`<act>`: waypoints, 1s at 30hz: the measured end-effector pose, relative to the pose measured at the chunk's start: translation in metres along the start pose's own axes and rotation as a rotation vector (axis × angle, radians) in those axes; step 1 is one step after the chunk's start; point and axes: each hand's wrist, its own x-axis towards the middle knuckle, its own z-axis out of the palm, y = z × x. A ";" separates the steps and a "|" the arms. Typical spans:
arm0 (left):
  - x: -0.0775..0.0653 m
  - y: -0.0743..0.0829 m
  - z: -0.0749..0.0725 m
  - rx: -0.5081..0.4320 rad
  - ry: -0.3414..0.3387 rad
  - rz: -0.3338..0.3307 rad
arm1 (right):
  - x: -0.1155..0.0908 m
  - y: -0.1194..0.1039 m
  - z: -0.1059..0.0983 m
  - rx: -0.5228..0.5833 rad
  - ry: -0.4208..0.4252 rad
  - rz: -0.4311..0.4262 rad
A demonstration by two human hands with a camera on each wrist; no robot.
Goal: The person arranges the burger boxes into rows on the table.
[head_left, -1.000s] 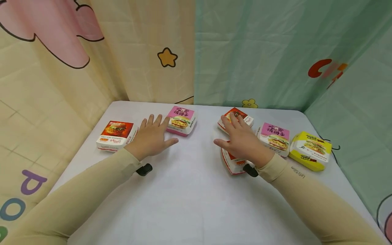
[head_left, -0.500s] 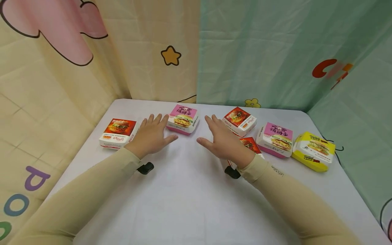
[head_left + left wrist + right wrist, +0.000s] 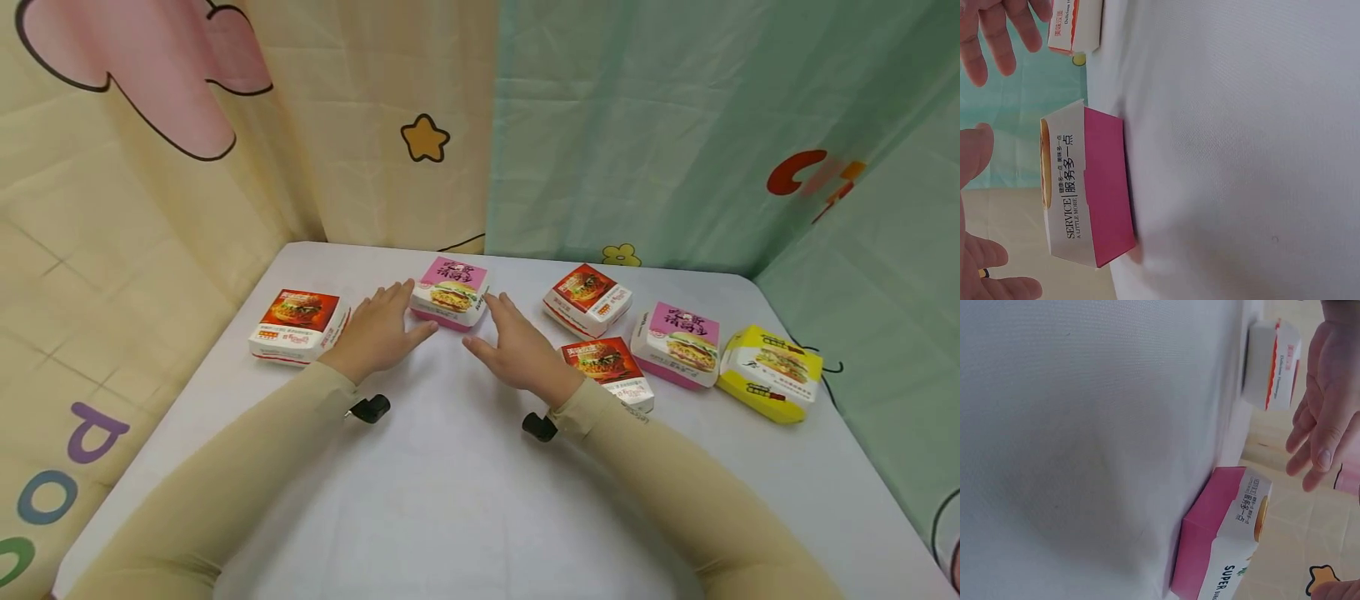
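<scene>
Both hands reach forward over the white table, one on each side of a pink-and-white burger box (image 3: 452,292) at the back. My left hand (image 3: 378,333) has its fingertips close by the box's left side, fingers extended and thumb apart. On the other side, my right hand (image 3: 525,350) points its straight fingers toward the box's right edge. Neither hand grips anything. In the left wrist view the pink lower half of the burger box (image 3: 1110,194) rests on the tabletop, and the right wrist view shows the same burger box (image 3: 1210,531) near the bottom.
A red-topped burger box (image 3: 298,325) sits left of the left hand. To the right are two more red-topped boxes (image 3: 587,300), another pink box (image 3: 678,346) and a yellow box (image 3: 771,372). Curtains (image 3: 637,125) hang behind the white table (image 3: 435,500).
My right hand has moved left, away from the boxes on the right, to beside the pink burger box at the back. My left hand has stayed nearly in place; the view has shifted slightly.
</scene>
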 end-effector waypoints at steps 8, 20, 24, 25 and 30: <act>0.006 0.000 0.005 -0.134 0.006 -0.044 | 0.008 -0.004 0.007 0.035 0.018 0.029; 0.018 -0.005 0.006 -0.276 0.004 -0.026 | 0.025 -0.002 0.017 0.102 0.046 0.077; 0.022 -0.004 0.006 -0.312 0.005 -0.033 | 0.030 -0.001 0.020 0.110 0.059 0.077; 0.023 -0.004 0.007 -0.314 0.007 -0.037 | 0.031 -0.001 0.021 0.115 0.062 0.079; 0.028 -0.004 0.009 -0.311 0.003 -0.051 | 0.038 0.001 0.025 0.147 0.076 0.085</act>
